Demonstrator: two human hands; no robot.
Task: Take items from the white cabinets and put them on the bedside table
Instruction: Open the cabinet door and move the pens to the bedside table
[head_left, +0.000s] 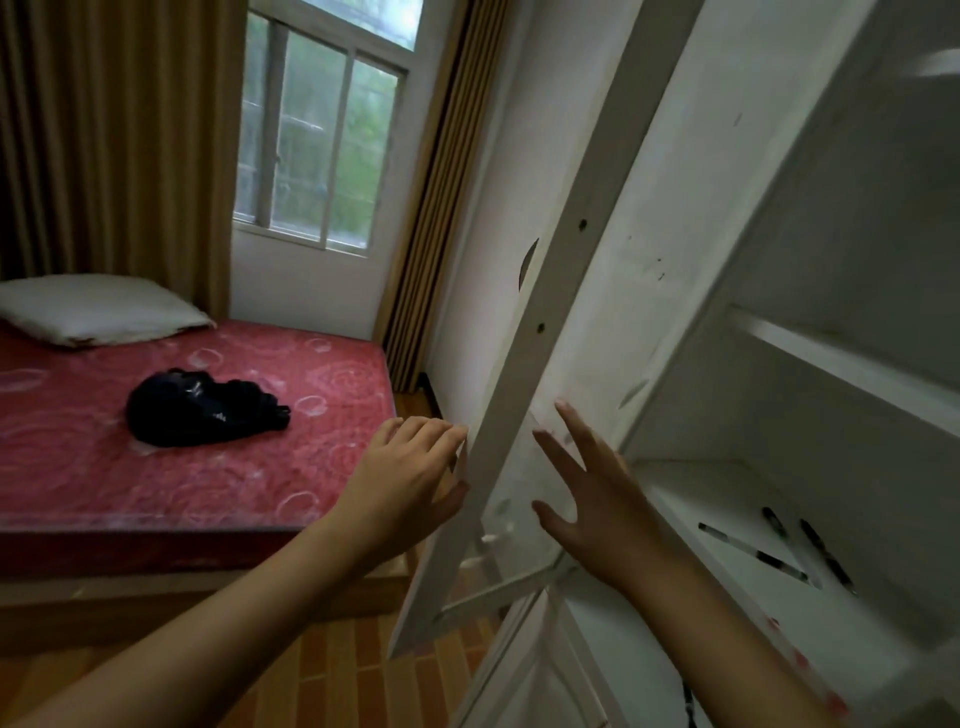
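The white cabinet (779, 260) fills the right side, its door (524, 364) swung out edge-on toward me. My left hand (410, 478) grips the door's outer edge with fingers curled around it. My right hand (592, 499) hovers just inside the opening, fingers spread, holding nothing. On a lower shelf (727, 499) lie several dark, pen-like objects (779, 551), blurred. The shelf above it looks bare. No bedside table is in view.
A bed with a red patterned mattress (208, 441) stands at the left, carrying a white pillow (98, 309) and a black bundle (202, 410). Behind it are brown curtains and a window (317, 140). Reddish wood-pattern floor (311, 675) runs between bed and cabinet.
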